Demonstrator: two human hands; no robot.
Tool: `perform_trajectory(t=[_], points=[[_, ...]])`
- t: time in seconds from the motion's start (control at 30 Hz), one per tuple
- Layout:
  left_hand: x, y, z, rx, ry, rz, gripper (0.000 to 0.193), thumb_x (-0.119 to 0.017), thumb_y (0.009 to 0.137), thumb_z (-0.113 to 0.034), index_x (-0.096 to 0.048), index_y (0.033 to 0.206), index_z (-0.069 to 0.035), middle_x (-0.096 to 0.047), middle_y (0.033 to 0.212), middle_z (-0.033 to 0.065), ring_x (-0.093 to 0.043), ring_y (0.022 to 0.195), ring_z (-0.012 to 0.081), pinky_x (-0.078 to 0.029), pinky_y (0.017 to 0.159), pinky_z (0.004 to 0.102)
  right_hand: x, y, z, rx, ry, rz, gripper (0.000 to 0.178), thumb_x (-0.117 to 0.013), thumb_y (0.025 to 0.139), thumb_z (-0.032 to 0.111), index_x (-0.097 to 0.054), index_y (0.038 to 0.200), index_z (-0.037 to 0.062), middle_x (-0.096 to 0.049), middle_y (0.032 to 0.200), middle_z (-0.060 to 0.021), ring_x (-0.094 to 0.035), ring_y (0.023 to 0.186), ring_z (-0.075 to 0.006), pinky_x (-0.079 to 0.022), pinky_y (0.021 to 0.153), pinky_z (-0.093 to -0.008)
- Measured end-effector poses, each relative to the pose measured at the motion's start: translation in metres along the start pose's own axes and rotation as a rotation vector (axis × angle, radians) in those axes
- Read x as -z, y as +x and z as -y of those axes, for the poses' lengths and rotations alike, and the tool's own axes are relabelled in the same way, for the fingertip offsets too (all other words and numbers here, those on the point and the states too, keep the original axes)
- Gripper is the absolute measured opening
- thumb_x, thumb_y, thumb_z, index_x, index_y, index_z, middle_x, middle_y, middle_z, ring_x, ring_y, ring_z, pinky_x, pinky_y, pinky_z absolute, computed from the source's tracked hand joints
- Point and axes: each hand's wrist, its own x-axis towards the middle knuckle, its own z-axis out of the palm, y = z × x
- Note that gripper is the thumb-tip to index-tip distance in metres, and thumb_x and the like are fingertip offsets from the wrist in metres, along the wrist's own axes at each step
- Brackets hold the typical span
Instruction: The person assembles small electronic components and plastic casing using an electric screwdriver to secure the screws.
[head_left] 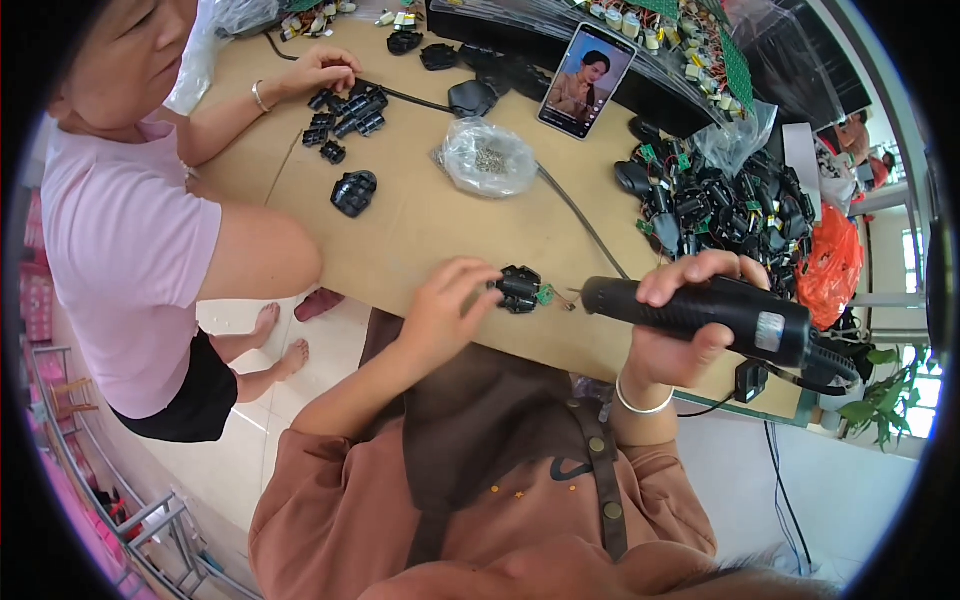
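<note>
While the right hand (pixel 668 355) bears a black corded hand tool (pixel 690 312), its fingers wrapped round the barrel, the thin tip points leftward, a hold that seems chosen for aim. Item: one black housing (pixel 519 289), with a small green board (pixel 545 294) at its right side, lying on the counter (pixel 400 250) near the wearer's edge, probably for easy reach. Item: left hand (pixel 445 305), fingers parted and slightly curled at the housing's left side, grasping nothing; whether a fingertip touches it cannot be told. Item: one clear plastic bag (pixel 518 172) of small metal pieces (pixel 490 160), mouth spread wide, likely for picking from. Item: one heap of black parts (pixel 715 205), at right, apparently massed there to free the middle. Item: one lit phone (pixel 588 80), screen facing the wearer, presumably for viewing.
</note>
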Motion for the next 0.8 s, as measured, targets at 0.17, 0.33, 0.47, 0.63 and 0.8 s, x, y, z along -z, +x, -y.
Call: perform_trajectory(t=[0.17,0.33,0.47,0.63,0.8], points=[[-0.005,-0.002,-0.013,-0.076,0.196,0.049,0.047,-0.076,0.067,-0.03,-0.057,0.105,-0.009,-0.054,0.115,0.0082,-0.055,0.098,0.0276,-0.045,0.082,0.0394,-0.012,-0.003,-0.031,-0.047,-0.006,0.064,0.07,-0.08,0.07,0.023,-0.035,0.123,0.0119,-0.05,0.09,-0.0114,-0.055,0.062,-0.0182,-0.053,0.055,-0.0322],[-0.013,-0.004,-0.01,-0.163,0.364,0.068,0.038,-0.071,0.072,-0.034,-0.058,0.1,-0.013,-0.055,0.11,0.007,-0.053,0.097,0.0238,-0.041,0.074,0.0356,-0.006,-0.01,-0.041,-0.054,0.062,-0.001,0.062,-0.075,0.075,0.019,-0.036,0.121,0.0123,-0.049,0.089,-0.0111,-0.055,0.061,-0.0181,-0.051,0.053,-0.0322],[-0.014,-0.008,-0.015,-0.165,0.398,0.083,0.038,-0.069,0.074,-0.036,-0.058,0.101,-0.012,-0.054,0.111,0.0075,-0.052,0.097,0.0246,-0.041,0.077,0.0362,0.006,-0.009,-0.043,0.024,0.049,-0.069,0.053,-0.069,0.077,0.018,-0.037,0.118,0.0074,-0.049,0.084,-0.0111,-0.051,0.056,-0.0171,-0.05,0.049,-0.0282],[-0.014,-0.014,-0.018,-0.135,0.403,0.073,0.037,-0.066,0.077,-0.037,-0.057,0.103,-0.012,-0.053,0.113,0.0072,-0.051,0.1,0.024,-0.042,0.079,0.0358,0.006,-0.009,-0.037,0.096,0.025,-0.012,0.041,-0.058,0.084,0.016,-0.036,0.116,0.0025,-0.047,0.083,-0.0098,-0.049,0.058,-0.0148,-0.046,0.051,-0.0251],[-0.015,-0.015,-0.019,-0.116,0.381,0.104,0.038,-0.063,0.079,-0.037,-0.056,0.107,-0.012,-0.052,0.115,0.0074,-0.049,0.106,0.0242,-0.04,0.085,0.036,0.008,-0.008,-0.035,0.101,0.052,-0.018,0.039,-0.056,0.083,0.013,-0.037,0.115,0.0017,-0.047,0.082,-0.0095,-0.049,0.058,-0.0142,-0.047,0.051,-0.0241]])
